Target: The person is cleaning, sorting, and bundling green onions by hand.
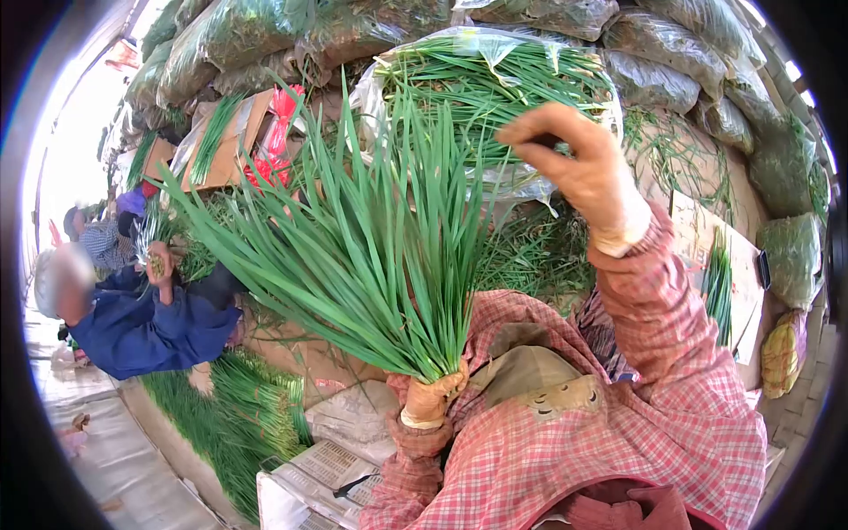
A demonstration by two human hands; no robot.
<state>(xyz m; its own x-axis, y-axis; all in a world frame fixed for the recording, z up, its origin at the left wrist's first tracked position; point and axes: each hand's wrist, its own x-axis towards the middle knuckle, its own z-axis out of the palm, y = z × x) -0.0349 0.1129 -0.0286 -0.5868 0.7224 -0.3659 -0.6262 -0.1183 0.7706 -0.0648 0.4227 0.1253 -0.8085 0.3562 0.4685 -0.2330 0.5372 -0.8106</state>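
My left hand (433, 396), in a tan glove, is wrapped round the base of a large bunch of garlic chives (389, 256). The long, flat green leaves fan upward and to the left, away from my body. My right hand (574, 159), also gloved, is raised at the upper right, apart from the bunch. Its fingers and thumb curve toward each other with a gap between, and nothing shows in them. Behind it lies a clear plastic sheet (367, 97) piled with more green stalks (477, 79).
Stuffed plastic sacks (662, 49) line the back and right. At left sits a co-worker in blue (150, 327), holding a small bunch. Cut greens (238, 415) lie on the ground at lower left. A cardboard sheet (746, 291) stands right; red plastic bags (276, 141) lie upper left.
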